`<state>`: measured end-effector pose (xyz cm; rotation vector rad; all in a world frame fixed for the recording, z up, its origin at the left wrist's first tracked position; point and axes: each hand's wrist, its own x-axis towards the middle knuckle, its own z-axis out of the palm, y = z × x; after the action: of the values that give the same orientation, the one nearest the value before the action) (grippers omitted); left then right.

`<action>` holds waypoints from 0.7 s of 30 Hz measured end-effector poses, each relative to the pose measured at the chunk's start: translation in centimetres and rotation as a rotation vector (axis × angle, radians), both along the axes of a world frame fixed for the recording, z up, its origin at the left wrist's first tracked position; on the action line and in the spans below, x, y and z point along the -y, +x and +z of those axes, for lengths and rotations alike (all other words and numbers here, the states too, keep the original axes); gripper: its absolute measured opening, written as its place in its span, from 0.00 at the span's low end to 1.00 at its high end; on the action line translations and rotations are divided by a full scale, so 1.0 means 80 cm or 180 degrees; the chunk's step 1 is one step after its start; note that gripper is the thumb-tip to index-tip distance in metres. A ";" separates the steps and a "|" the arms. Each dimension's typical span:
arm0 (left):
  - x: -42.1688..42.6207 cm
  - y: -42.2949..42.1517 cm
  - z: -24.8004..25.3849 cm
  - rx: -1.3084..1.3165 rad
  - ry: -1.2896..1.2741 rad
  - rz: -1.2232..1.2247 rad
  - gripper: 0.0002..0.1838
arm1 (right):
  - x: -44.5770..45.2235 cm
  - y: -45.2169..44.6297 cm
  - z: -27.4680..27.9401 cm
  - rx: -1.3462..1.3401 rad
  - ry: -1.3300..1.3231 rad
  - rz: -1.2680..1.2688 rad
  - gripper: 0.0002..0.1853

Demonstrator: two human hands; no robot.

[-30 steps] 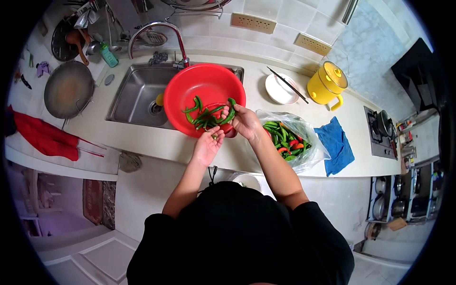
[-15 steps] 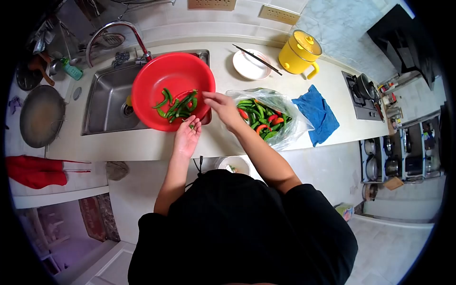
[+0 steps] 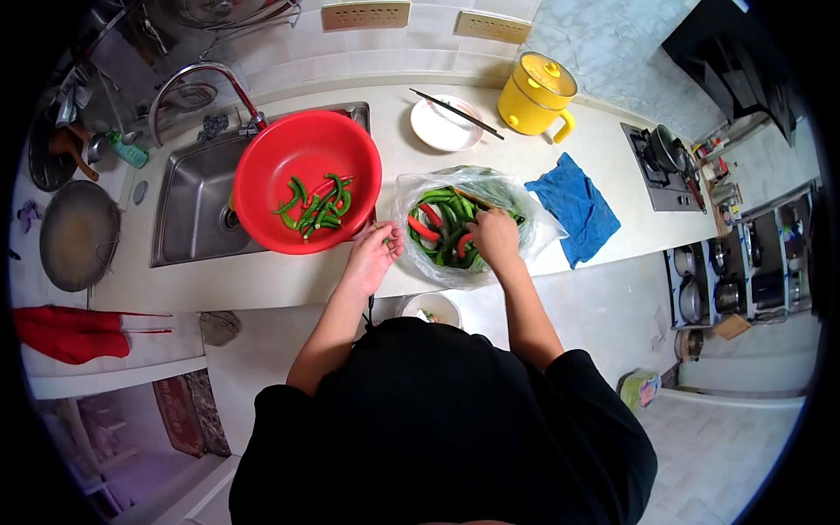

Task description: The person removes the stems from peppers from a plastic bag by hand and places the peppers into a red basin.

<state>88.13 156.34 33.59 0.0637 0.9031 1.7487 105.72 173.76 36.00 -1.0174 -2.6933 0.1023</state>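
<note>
My right hand (image 3: 494, 238) reaches into the clear plastic bag (image 3: 549, 229) of green and red peppers (image 3: 451, 219); its fingertips are among the peppers, and what they pinch is hidden. Between the bag and the basin, my left hand (image 3: 374, 256) is held palm up with curled fingers around something small and green, too small to name. The red basin (image 3: 289, 140) rests over the right part of the sink, with several green peppers and a red one (image 3: 319, 206) lying in its bottom.
A white bowl (image 3: 437, 131) with black chopsticks (image 3: 464, 115) stands behind the bag, near a yellow pot (image 3: 529, 101). A blue cloth (image 3: 577, 210) lies to the right. The faucet (image 3: 206, 66) arches over the sink (image 3: 197, 197). A white bin (image 3: 437, 306) stands below the counter edge.
My right hand has moved from the basin into the bag of peppers. My left hand has drawn back to the basin's right side. The green pepper held over the basin earlier is out of my right hand.
</note>
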 end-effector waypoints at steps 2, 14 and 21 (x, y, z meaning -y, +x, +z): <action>-0.009 0.011 -0.001 -0.0042 0.0017 -0.0260 0.11 | 0.007 0.018 0.034 -0.0272 -0.0920 -0.0042 0.11; -0.055 0.043 0.033 -0.0058 0.0624 -0.0471 0.04 | 0.069 0.008 0.058 -0.1912 -0.3656 0.0842 0.10; -0.035 0.043 0.049 -0.0358 0.0532 -0.0217 0.06 | 0.079 -0.029 0.041 -0.2314 -0.4269 0.0559 0.12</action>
<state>91.53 159.14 37.50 0.3016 0.8239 1.7673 103.38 167.40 39.28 -0.6928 -1.7789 2.0116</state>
